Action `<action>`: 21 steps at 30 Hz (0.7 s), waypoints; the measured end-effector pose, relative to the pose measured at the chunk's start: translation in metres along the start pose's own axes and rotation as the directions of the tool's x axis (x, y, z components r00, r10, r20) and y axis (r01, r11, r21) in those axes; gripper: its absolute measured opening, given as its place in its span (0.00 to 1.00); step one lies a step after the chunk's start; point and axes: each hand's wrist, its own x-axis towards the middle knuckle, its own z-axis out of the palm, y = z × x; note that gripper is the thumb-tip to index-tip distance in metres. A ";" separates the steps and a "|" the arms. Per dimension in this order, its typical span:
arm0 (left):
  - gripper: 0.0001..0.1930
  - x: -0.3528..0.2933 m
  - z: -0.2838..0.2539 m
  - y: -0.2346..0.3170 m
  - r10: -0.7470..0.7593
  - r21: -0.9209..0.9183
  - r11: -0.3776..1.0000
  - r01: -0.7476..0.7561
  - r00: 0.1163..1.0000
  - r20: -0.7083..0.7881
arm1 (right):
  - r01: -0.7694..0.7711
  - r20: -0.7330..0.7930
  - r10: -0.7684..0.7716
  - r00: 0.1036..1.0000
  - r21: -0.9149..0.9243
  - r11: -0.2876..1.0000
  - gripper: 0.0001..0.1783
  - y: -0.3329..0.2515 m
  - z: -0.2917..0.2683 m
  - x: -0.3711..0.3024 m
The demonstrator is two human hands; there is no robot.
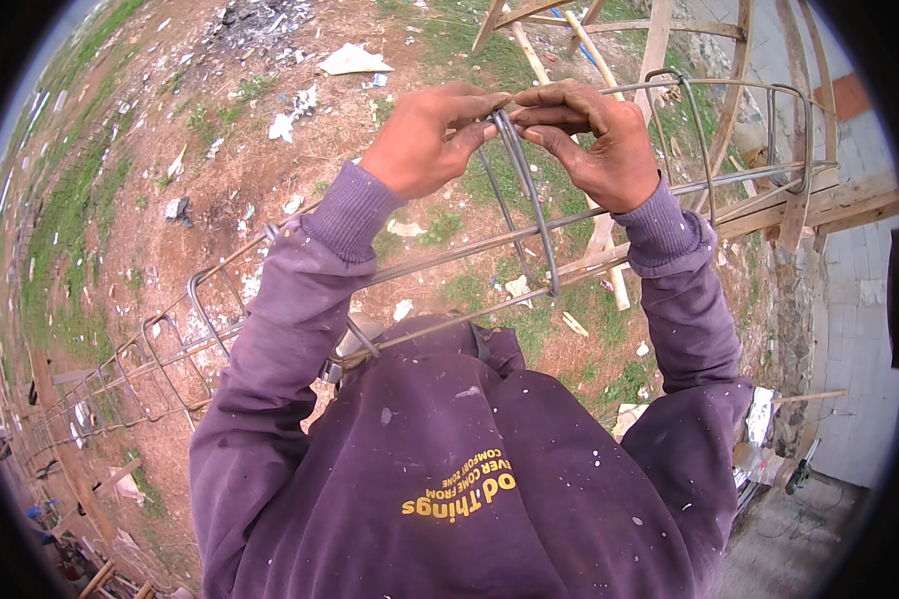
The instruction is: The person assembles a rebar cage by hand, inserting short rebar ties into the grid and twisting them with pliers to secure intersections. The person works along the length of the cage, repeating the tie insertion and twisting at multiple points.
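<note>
Straight ahead, my left hand [425, 140] and my right hand [599, 140] meet at the top corner of a bent steel stirrup [537, 205]. The left thumb and fingers pinch that corner from one side. From the other side, the right fingertips close on the same spot; whether a thin wire lies between them is too small to make out. Two or more rods run close together along this stirrup's near side. It stands around long steel bars [420, 264] that cross in front of my body from lower left to upper right.
More stirrups ring the bars at the left [198, 299] and right [707, 150]. A wooden support [849, 200] carries the right end, beside a grey block wall [859, 329]. Timber poles [659, 50] stand behind. Scraps, including a pale sheet [355, 60], litter the grassy dirt.
</note>
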 end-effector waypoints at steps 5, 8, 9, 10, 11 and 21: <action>0.13 0.003 -0.002 -0.004 0.069 0.064 0.995 -0.070 0.997 0.017 | 0.378 0.140 -0.351 0.926 -0.370 0.849 0.14 0.005 -0.003 0.017; 0.12 0.004 -0.004 -0.005 0.096 0.097 0.991 -0.096 0.995 0.008 | 0.497 0.180 -0.477 0.860 -0.504 0.706 0.16 -0.001 0.000 0.032; 0.12 0.004 -0.004 -0.005 0.070 0.112 0.991 -0.070 0.998 0.012 | 0.463 0.146 -0.462 0.875 -0.532 0.708 0.15 -0.004 0.001 0.036; 0.12 0.003 -0.004 -0.006 0.074 0.086 0.994 -0.074 0.997 -0.002 | 0.438 0.157 -0.429 0.889 -0.564 0.700 0.15 -0.008 0.001 0.040; 0.13 0.003 -0.004 -0.006 0.061 0.070 0.996 -0.060 0.998 -0.009 | 0.445 0.229 -0.398 0.888 -0.641 0.625 0.13 -0.010 -0.002 0.044; 0.13 0.004 -0.003 -0.006 -0.076 -0.074 0.994 0.077 0.997 0.013 | 0.472 0.427 -0.256 0.867 -0.541 0.696 0.13 -0.012 -0.011 0.069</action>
